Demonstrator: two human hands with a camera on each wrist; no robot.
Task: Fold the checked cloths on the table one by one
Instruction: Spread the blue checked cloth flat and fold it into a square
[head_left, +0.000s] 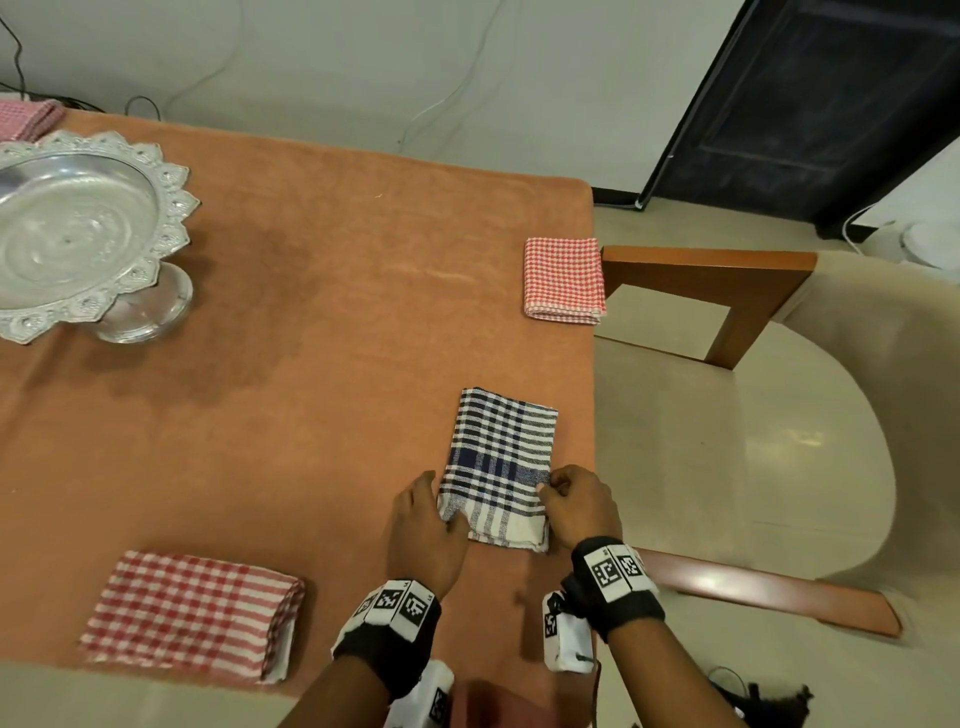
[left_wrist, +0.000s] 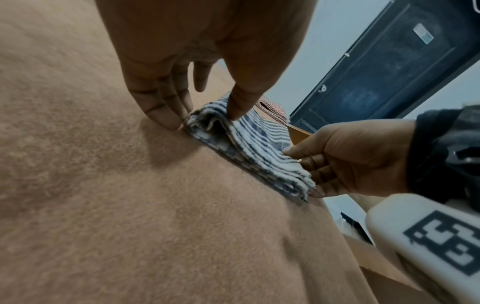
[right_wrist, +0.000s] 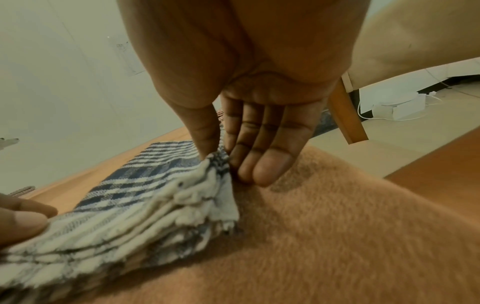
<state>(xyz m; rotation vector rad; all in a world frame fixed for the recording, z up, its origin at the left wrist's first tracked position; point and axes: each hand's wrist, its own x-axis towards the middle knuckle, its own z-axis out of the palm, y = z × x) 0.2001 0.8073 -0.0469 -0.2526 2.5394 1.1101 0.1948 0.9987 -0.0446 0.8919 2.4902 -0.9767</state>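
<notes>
Soft, light layers make the blue checked cloth (head_left: 500, 467) floppy; left hand (head_left: 423, 530) and right hand (head_left: 579, 506) each pinch a near corner on the worktop (head_left: 311, 312).

Left hand (head_left: 423, 525) and right hand (head_left: 579, 506) pinch with thumbs against fingers.

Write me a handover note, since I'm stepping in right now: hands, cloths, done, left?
Left hand: pinches the blue checked cloth at its near left corner.
Right hand: pinches its near right edge.
Cloth lies as a narrow strip near the table's right edge.
Done: small red checked cloth folded at the far right edge; larger red checked cloth folded at the near left.
Left: probably one more fold on the blue cloth.
</notes>
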